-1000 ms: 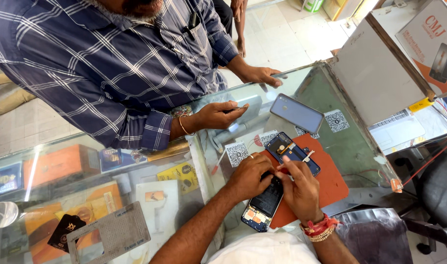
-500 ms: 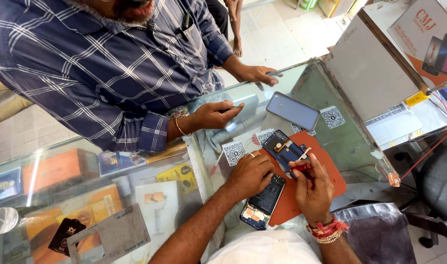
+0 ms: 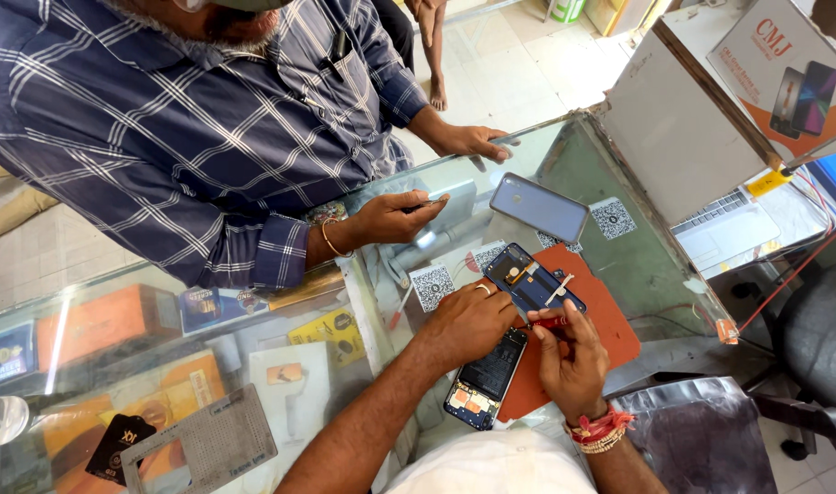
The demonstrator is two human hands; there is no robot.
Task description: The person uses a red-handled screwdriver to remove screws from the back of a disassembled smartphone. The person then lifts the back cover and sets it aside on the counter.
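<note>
Glass bench (image 3: pixel 637 265), orange mat (image 3: pixel 601 320): opened phone (image 3: pixel 491 375) with back panel (image 3: pixel 532 279) lifted off, left hand (image 3: pixel 468 320) clamped on it, right hand (image 3: pixel 573 361) pinching red-handled screwdriver (image 3: pixel 551 321) closed; disassembly under way, internals exposed, reassembly outstanding; visitor's hands opposite.

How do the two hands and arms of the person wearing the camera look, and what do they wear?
Both forearms are bare, with no sleeves in view. The left hand has a ring on one finger. The right hand has red thread and a band of pale beads around the wrist. No watch or gloves are visible. A white garment shows at the bottom edge.
</note>
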